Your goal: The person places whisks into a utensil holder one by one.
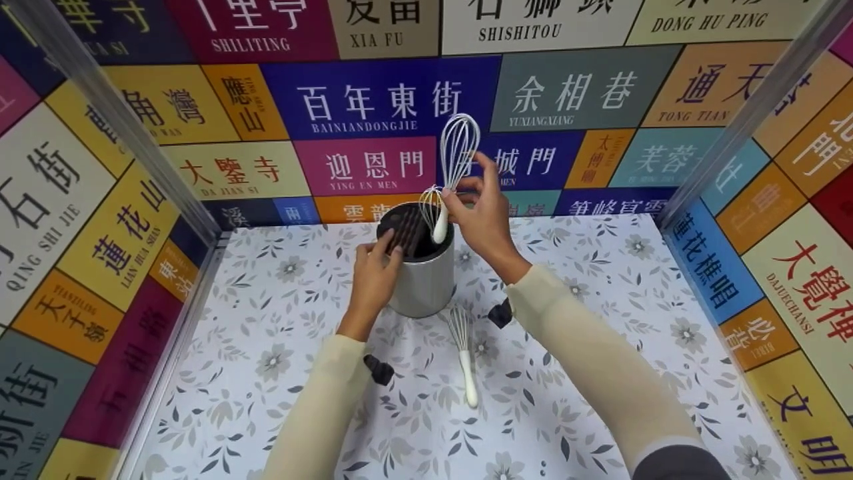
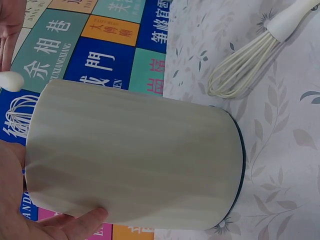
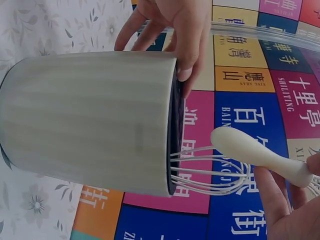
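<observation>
A pale grey cylindrical utensil holder (image 1: 423,287) stands upright on the table. My left hand (image 1: 375,272) grips its rim at the left, thumb at the opening and fingers along the outside wall. Dark slats (image 1: 408,225) show at the mouth beside that hand; what they belong to is unclear. Above the opening, my right hand (image 1: 485,217) pinches a white whisk (image 1: 460,143) near the top of its handle, wires up and handle down. Another whisk (image 3: 215,182) sits in the holder, its wire loops sticking out. A third whisk (image 1: 465,360) lies on the table in front.
Floral paper covers the table (image 1: 266,413). Panels of coloured street-name signs (image 1: 380,100) rise at the back and both sides, with clear corner posts (image 1: 146,133). Black wrist mounts (image 1: 378,370) sit by both sleeves.
</observation>
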Demonstrator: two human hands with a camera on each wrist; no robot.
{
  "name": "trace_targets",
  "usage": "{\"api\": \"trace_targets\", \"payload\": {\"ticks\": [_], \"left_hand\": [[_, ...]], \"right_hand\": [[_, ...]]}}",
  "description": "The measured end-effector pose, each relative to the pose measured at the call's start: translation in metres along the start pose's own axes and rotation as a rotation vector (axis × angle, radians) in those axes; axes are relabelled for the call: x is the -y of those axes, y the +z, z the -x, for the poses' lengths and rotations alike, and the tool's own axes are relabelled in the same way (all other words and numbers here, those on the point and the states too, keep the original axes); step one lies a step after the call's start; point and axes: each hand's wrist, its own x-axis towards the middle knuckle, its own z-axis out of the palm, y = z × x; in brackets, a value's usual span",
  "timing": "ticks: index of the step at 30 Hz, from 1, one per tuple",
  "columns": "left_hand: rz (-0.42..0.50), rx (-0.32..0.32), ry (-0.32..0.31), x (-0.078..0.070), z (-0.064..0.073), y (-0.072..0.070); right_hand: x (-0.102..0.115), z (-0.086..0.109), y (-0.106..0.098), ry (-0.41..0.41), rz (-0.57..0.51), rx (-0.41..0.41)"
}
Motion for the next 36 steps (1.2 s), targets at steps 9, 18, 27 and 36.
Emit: {"api": "trace_targets", "payload": {"ticks": [9, 18, 27, 36], "left_hand": [[0.001, 0.007, -0.014, 0.000, 0.000, 0.000], [-0.002, 0.005, -0.018, 0.001, 0.000, 0.001], [-0.011, -0.009, 0.013, 0.002, 0.000, 0.001], [-0.013, -0.010, 0.012, 0.002, -0.001, 0.002]], "right_hand": [[-0.022, 0.003, 0.014, -0.059, 0.068, 0.003], [-0.040, 0.004, 0.020, -0.087, 0.096, 0.010], [-0.050, 0.010, 0.023, -0.100, 0.145, 0.003], [-0.061, 0.018, 0.027, -0.095, 0.162, 0.001]]}}
